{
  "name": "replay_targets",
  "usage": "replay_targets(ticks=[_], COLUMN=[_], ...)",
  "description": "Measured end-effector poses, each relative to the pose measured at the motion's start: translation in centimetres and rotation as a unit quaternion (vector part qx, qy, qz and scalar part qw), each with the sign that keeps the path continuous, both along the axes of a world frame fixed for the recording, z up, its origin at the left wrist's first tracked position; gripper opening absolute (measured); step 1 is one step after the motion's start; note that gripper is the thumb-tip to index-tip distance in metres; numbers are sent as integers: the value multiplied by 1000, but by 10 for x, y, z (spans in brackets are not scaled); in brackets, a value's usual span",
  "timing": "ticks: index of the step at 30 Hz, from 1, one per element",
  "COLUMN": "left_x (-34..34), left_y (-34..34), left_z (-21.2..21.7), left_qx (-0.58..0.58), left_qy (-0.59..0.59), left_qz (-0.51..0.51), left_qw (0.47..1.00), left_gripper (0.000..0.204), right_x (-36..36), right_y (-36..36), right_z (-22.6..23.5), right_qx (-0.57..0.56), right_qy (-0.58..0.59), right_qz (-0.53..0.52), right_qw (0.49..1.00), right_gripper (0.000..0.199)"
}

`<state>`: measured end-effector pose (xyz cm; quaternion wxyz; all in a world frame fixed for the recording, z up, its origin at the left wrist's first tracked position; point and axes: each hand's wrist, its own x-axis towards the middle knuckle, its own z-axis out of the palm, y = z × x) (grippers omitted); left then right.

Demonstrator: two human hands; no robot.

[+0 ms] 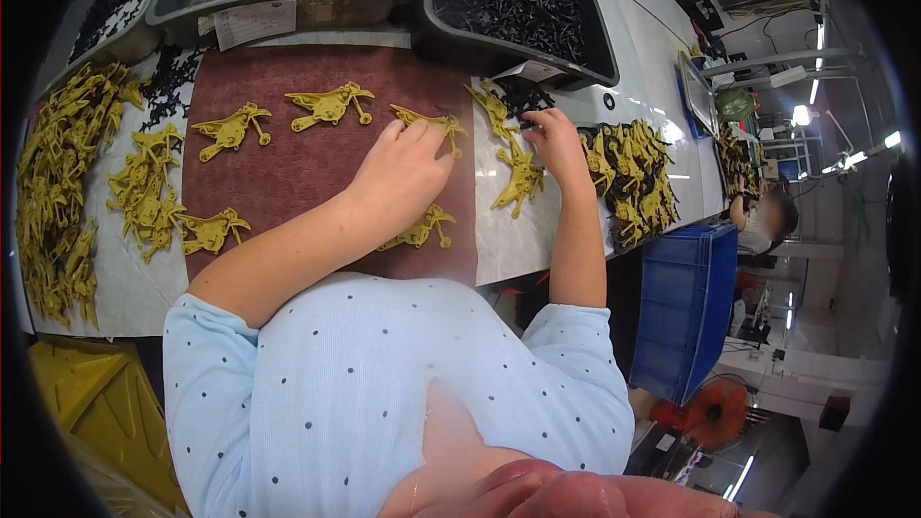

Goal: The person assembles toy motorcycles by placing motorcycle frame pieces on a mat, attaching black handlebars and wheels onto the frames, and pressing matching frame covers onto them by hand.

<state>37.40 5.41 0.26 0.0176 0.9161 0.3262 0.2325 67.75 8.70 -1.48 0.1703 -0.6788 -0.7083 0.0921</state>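
Observation:
My left hand [401, 171] reaches over the maroon mat [278, 177], its fingers closed on a yellow plastic part [455, 127] at the mat's right edge. My fingers hide some of that part, and a dark bit shows on its top. My right hand [560, 146] is beside a small heap of black plastic pieces [526, 96], thumb and fingers drawn together. Whatever is in that pinch is too small to make out. Two more yellow parts [519, 179] [491, 107] lie by the right hand. Other yellow parts [331, 105] are spread across the mat.
A grey bin of black wheels [331, 10] and a black bin of small black pieces [508, 14] stand along the back. Yellow parts are piled at the left [67, 192]. Yellow parts with black pieces [628, 177] lie right. A blue crate [681, 307] stands beside the table.

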Motion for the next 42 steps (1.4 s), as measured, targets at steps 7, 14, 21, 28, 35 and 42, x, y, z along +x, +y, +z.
replay_targets(ticks=[7, 14, 21, 28, 35, 42], left_x=[-30, -34, -34, -32, -29, -31], left_y=[-21, -30, -31, -30, -33, -38], left_z=[2, -16, -21, -23, -32, -22], left_qx=[-157, -120, -76, -51, -38, -31], left_qy=[12, 8, -21, -23, -87, -29], left_qz=[-152, -165, -155, -116, -189, -186], left_qw=[976, 979, 985, 992, 977, 982], left_gripper=[16, 13, 10, 21, 11, 12], right_x=[7, -1, -24, -55, -89, -108], right_y=[3, 2, -18, -49, -62, -63], right_z=[-7, 0, 17, 23, 23, 24], right_qx=[13, 106, -23, -50, 8, -75], right_qy=[-19, 18, 590, 526, 272, 155], right_qz=[0, 32, -25, 33, 147, 190], right_qw=[1000, 994, 807, 848, 951, 967], right_gripper=[17, 14, 15, 29, 20, 18])
